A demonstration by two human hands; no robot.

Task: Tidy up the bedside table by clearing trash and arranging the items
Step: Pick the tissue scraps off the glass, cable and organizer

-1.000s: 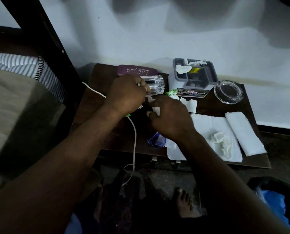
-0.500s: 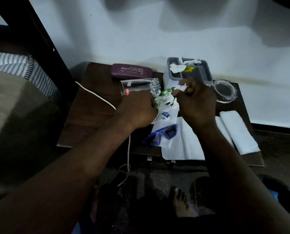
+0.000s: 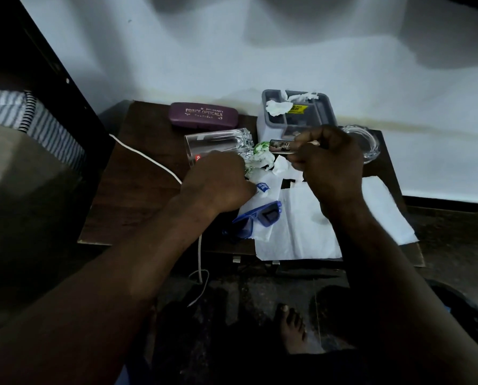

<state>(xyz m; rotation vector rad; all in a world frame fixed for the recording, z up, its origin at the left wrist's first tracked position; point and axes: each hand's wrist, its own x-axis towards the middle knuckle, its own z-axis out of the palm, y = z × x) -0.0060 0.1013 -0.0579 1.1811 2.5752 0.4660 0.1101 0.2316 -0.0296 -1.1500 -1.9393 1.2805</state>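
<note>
Fingers (image 3: 304,157) of the right hand (image 3: 330,170) pinch a printed card (image 3: 280,146) above the bedside table (image 3: 137,190); left hand (image 3: 218,184) curls against crumpled wrappers (image 3: 260,159) beside the tipped glass (image 3: 215,140), its grasp hidden. Blue sunglasses (image 3: 260,218) lie on tissue (image 3: 301,232).

- Bare left hand (image 3: 218,184) and bare right hand (image 3: 329,165): just skin, with knuckles and tendon lines showing on the backs.
- Long bare left forearm (image 3: 121,273) and bare right forearm (image 3: 385,259): uncovered right out to the frame edge.
- One bare foot (image 3: 292,329), toes and toenails visible.
- Dim bluish patch of cloth (image 3: 130,375) at the bottom edge; honestly can't tell if it's clothing.
</note>
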